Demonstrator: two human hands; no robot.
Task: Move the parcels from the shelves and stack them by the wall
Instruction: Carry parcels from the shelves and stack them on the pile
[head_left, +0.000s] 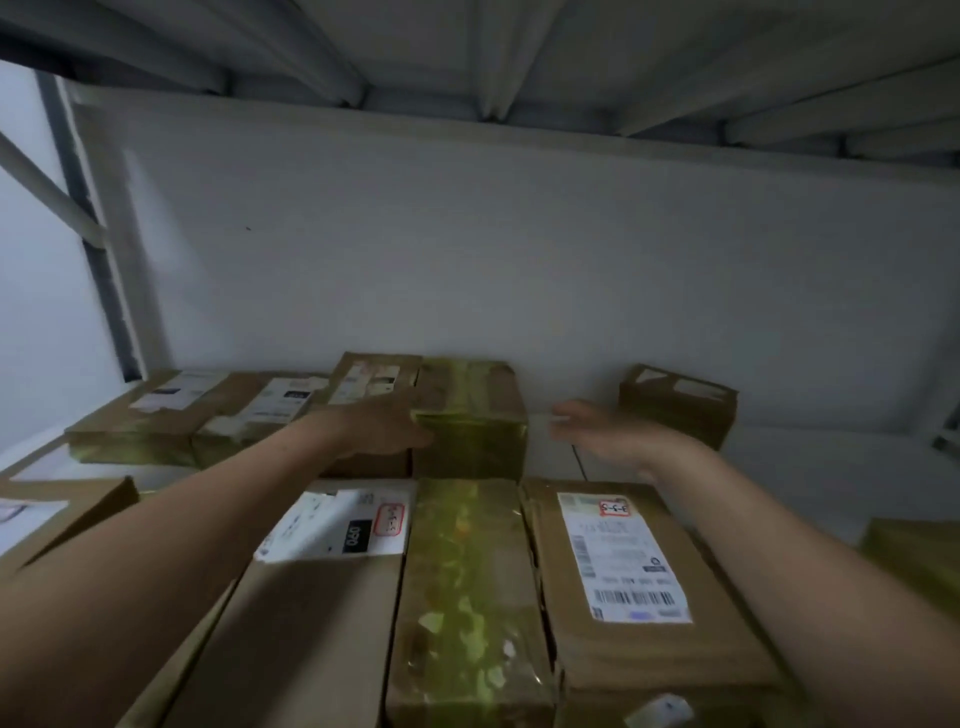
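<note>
The shelf (789, 462) held the parcels under a low upper shelf (519, 47), so headroom looked tight. The step in hand appeared to be taking the tape-wrapped parcel (470, 410), which stood at the back against the white panel (519, 234), at 12 o'clock from the long taped parcel (467, 597) in the front row. The left hand (384, 426) lay against its 9 o'clock face, grip wide with fingers fairly straight, though blur hid the thumb. The right hand (587, 426) hung at its 3 o'clock, grip wide and holding nothing, apart from the cardboard. To do it well, I judged, that hand should close onto the 3 o'clock face. Both palms should then squeeze evenly, since glossy tape may slip, and the parcel should come up only enough to pass over the front row toward 6 o'clock. Counted: one shelf bay, ten parcels that I could tell apart (three in the front row, five along the back, one at each side edge), and two hands.
</note>
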